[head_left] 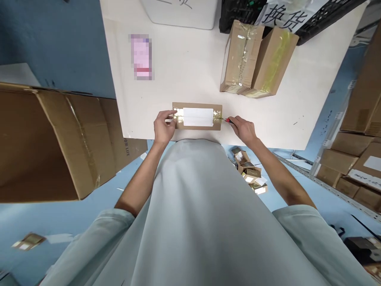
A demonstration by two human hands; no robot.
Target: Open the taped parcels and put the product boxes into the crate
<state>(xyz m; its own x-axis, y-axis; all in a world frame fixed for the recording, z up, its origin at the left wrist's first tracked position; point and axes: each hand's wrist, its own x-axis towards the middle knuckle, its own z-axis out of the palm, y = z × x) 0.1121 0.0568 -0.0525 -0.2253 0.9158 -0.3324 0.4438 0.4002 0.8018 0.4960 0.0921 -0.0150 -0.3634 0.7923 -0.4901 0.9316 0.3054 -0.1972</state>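
A small cardboard box (198,126) lies near the table's front edge, with a white label (198,117) on top and clear tape at both ends. My left hand (163,128) grips its left end, fingertips on the top edge and thumb at the side. In my right hand (243,129) is a small red-and-black box cutter (228,120), held closed between the fingers. Its tip touches or nearly touches the tape at the box's right end; the exact contact is too small to make out.
Two taped boxes (241,59) stand at the back right of the white table (184,71), before a black crate (324,20). A blurred pink item (141,57) lies at left. A large open carton (86,139) flanks the table; discarded boxes (250,171) lie on the floor.
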